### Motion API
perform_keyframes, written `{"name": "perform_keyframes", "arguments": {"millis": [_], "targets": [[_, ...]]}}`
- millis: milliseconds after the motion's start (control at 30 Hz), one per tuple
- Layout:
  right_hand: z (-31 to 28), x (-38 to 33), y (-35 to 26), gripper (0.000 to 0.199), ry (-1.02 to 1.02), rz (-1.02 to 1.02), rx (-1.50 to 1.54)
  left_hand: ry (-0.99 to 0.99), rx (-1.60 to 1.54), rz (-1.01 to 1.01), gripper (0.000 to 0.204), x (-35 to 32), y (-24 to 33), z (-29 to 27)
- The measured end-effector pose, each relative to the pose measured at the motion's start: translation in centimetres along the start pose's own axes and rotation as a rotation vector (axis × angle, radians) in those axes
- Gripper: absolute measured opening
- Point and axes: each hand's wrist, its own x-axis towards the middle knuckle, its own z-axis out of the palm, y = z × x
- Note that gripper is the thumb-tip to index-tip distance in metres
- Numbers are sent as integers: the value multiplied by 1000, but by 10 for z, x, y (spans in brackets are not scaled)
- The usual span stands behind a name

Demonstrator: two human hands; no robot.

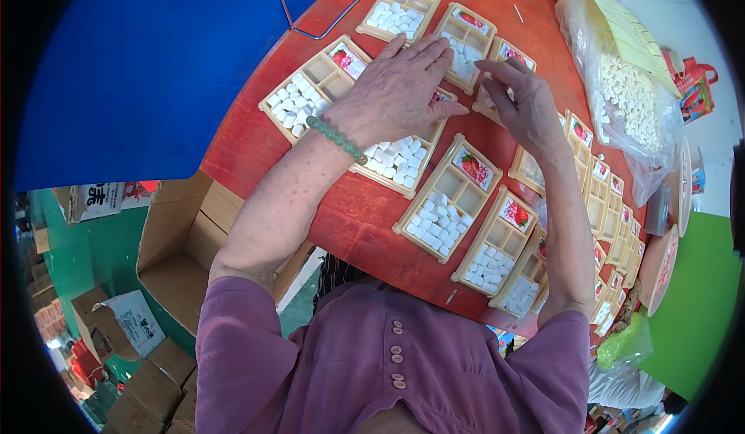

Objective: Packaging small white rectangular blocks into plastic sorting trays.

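My left hand [407, 85], with a green bead bracelet on its wrist, reaches over the trays with fingers stretched out. Below it lies a beige compartment tray [410, 189] of small white marshmallow-like pieces [396, 160], partly covered by the hand. Past its fingertips is another filled tray [463, 86]. My right hand [528, 104] is curled, thumb and fingers drawn together, above a tray with a strawberry picture [518, 55]. Something small and whitish shows by those fingers; whether they hold it is unclear. Left of my left hand is a wider filled tray [268, 105].
Several more trays [441, 257] line the red table [341, 236] on the near side and far right. A clear plastic bag [632, 162] of white pieces lies at the right. A metal wire frame [284, 3] stands at the far left edge, and an open cardboard box [167, 240] below.
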Motion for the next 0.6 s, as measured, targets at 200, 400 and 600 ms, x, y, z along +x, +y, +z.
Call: {"name": "perform_keyframes", "arguments": {"millis": [200, 400, 600], "targets": [[3, 2, 15, 23, 68, -100, -258, -20, -13, -12, 81, 1, 2, -1], [7, 0, 6, 23, 76, -114, -420, -17, 0, -13, 82, 0, 2, 1], [5, 9, 9, 20, 127, -167, -406, -19, 1, -8, 82, 0, 1, 1]]}}
